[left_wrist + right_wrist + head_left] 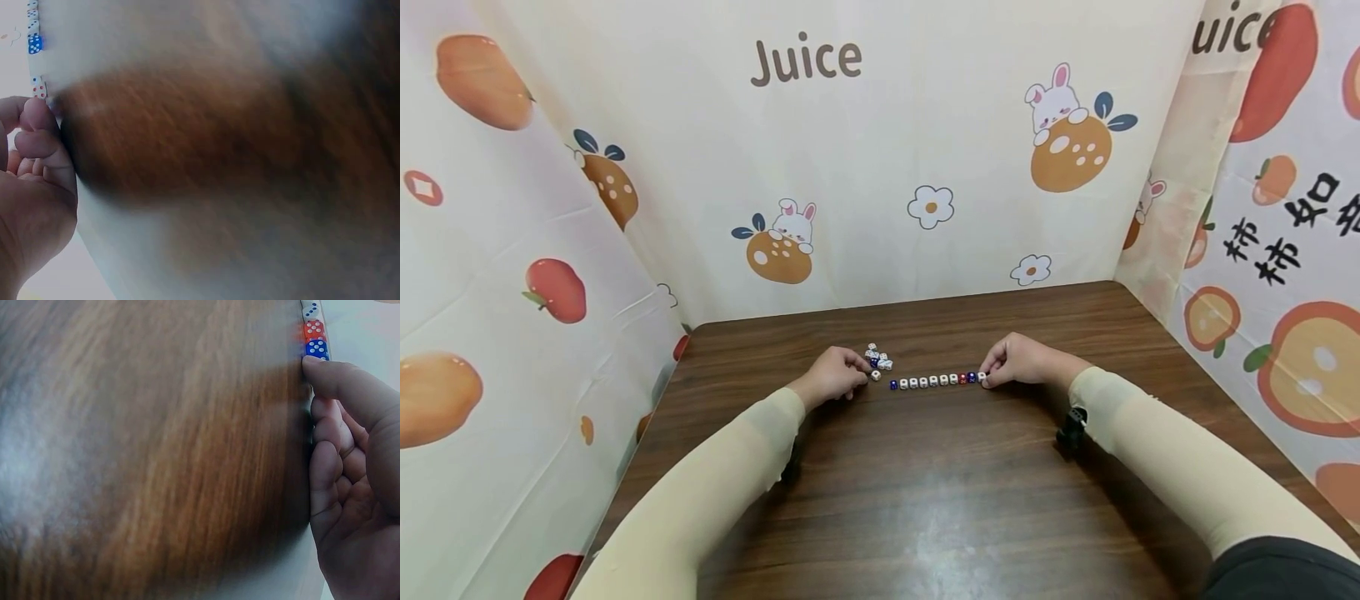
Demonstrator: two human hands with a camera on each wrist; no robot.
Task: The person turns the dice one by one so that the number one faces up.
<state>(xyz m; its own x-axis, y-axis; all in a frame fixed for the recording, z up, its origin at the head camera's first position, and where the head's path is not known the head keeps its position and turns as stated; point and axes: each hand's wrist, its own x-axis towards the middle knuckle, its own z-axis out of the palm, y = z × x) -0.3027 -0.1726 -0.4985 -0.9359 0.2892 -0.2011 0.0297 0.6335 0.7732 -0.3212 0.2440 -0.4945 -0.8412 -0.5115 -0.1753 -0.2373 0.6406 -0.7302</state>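
Note:
A straight row of small dice, mostly white with blue ones and a red one among them, lies on the brown table. At its right end my right hand holds a white die between thumb and fingertips. In the right wrist view the thumb covers most of that die, beside a blue die and a red die. My left hand has its fingertips right at a loose white die, left of the row; I cannot tell whether it pinches it. The left wrist view shows red pips on this die.
Just behind the left hand's fingertips sits a loose cluster of several dice, white ones with a blue one. The wooden table reaches back to a printed cloth wall, with cloth on both sides too.

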